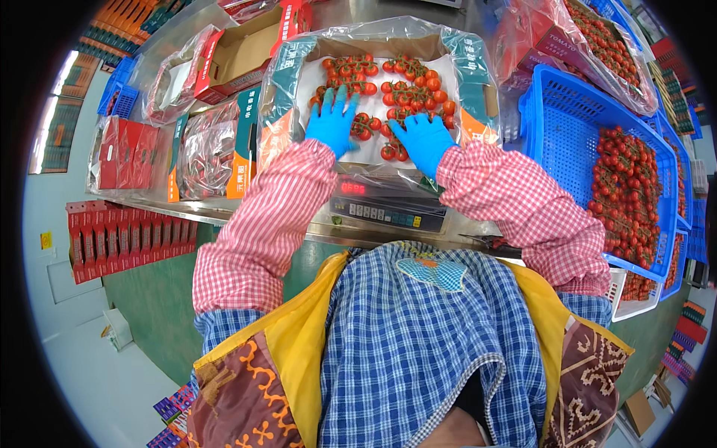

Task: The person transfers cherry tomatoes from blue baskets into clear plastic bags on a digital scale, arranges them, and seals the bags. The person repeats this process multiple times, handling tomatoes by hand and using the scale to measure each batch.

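Observation:
My left hand (334, 124), in a blue glove, lies palm down with fingers spread over the left cluster of vine cherry tomatoes (352, 71). In the same blue gloving, my right hand (424, 143) rests over the near right side, its fingertips at another cluster of vine tomatoes (411, 96). Both clusters lie on white paper (376, 103) inside a teal and orange cardboard box (468, 67) wrapped in a clear plastic bag (386, 27). Directly below the box is a digital scale (387, 213) with lit red digits. What the right fingertips touch is partly hidden.
At the right stands a blue plastic crate (560, 134) part filled with vine tomatoes. A bagged tomato box (552, 47) sits behind it. Leftward on the metal table are an open red box (246, 50), a bagged teal-orange box (210, 151) and a bagged red box (126, 154).

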Available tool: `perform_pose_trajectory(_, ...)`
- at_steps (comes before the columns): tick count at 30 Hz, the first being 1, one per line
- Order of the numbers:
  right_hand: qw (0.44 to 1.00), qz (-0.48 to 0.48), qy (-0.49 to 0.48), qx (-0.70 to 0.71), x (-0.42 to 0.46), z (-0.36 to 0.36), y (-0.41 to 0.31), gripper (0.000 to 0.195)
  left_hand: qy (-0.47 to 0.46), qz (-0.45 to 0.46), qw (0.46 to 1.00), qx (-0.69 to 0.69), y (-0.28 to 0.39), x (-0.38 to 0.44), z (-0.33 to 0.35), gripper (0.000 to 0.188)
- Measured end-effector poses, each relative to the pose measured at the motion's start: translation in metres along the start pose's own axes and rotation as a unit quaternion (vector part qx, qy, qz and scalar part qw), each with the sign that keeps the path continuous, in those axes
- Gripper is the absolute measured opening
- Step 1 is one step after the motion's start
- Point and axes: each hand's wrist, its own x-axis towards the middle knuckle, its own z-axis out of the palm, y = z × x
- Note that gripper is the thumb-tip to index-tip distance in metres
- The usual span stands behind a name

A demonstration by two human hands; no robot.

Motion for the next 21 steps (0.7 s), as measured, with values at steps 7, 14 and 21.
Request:
perform_pose_trajectory(7,0.994,0.055,-0.02,0.097,-0.011,0.021,0.01,0.037,0.0,0.022,1.0,0.013,0.016,0.057,-0.016,0.091)
perform_pose_trajectory(14,0.989,0.035,-0.055,0.132,-0.022,0.013,0.022,0.044,0.034,0.339,0.94,0.038,0.062,0.148,-0.042,0.073)
perform_pose_trajectory(21,0.99,0.098,-0.023,0.101,-0.024,0.016,0.019,0.027,0.08,0.13,0.985,-0.084,0.083,0.158,-0.01,0.076)
